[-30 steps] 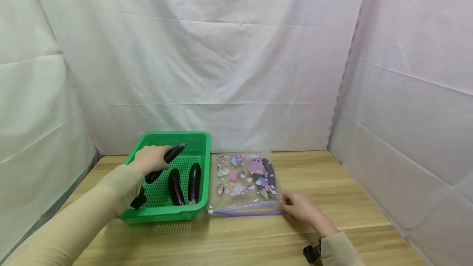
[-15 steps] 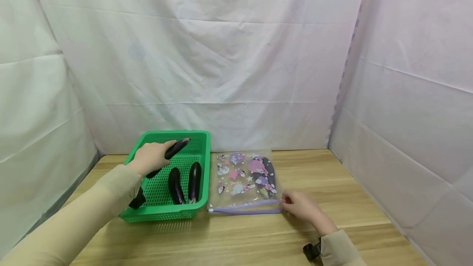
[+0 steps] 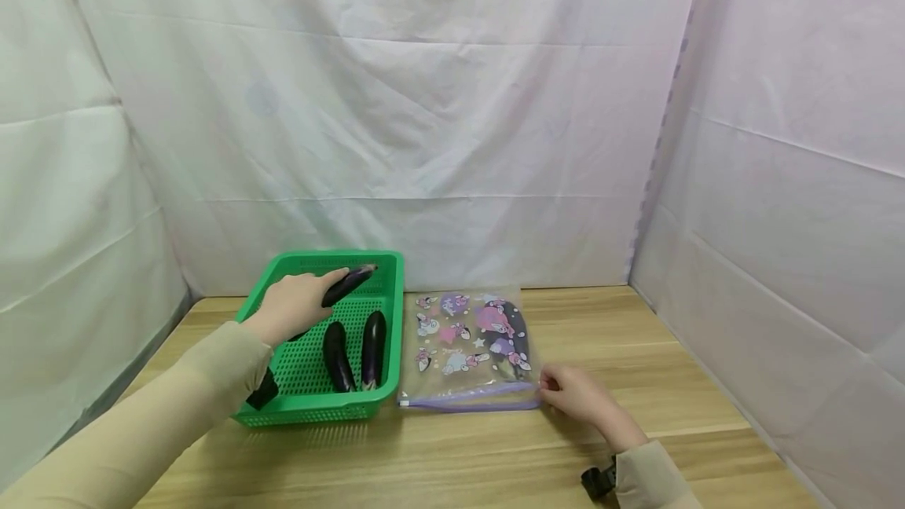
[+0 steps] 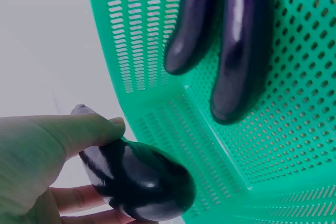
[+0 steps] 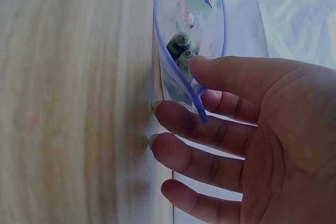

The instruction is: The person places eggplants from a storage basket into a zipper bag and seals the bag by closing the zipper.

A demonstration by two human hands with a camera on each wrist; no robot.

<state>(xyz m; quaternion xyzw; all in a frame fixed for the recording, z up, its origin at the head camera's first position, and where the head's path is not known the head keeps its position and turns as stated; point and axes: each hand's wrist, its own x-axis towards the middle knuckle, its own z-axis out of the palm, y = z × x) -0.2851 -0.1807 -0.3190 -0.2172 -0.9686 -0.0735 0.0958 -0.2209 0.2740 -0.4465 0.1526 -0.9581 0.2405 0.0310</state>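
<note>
In the head view my left hand (image 3: pixel 293 305) grips a dark purple eggplant (image 3: pixel 351 284) over the green basket (image 3: pixel 307 415). Its stem end points up and right; the left wrist view shows thumb and fingers around the eggplant (image 4: pixel 152 182). Two more eggplants, a curved one (image 3: pixel 338 357) and a straighter one (image 3: pixel 372 349), lie inside the basket. Right of it a clear zip bag (image 3: pixel 438 379) with cartoon prints lies flat, its purple-edged mouth parted. My right hand (image 3: pixel 574 397) pinches the mouth's right corner. Inside the bag, two eggplant stem ends (image 5: pixel 182 41) show in the right wrist view.
A wooden table (image 3: pixel 438 462) carries basket and bag, which sit close side by side. White cloth (image 3: pixel 452 140) hangs behind and along both sides. The bag's white slider (image 3: pixel 404 404) sits at its left corner, near the basket's wall.
My left hand has moved slightly right and up with the eggplant, whose stem end now reaches nearer the basket's right wall. The right hand and the bag have stayed put.
</note>
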